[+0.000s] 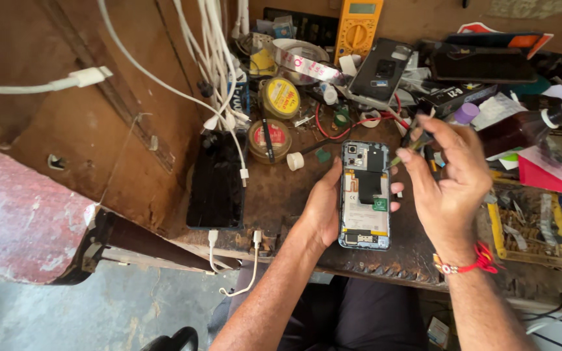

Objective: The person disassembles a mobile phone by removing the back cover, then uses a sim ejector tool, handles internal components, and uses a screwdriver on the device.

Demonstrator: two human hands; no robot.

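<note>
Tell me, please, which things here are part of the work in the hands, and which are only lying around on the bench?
In use:
- opened phone, back cover off, held in the left hand
- thin tool, pinched in the right hand beside the phone's top edge

Lying about:
- yellow multimeter
- two round tins
- black phone lying flat with white cables
- dark bottle
- yellow tray of scraps

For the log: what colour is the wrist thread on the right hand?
Red wrist thread, head view.

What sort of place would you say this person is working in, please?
Most likely a phone repair bench: the left hand holds an opened smartphone, a yellow multimeter stands behind, and white charging cables hang over the cluttered worktop.
</note>
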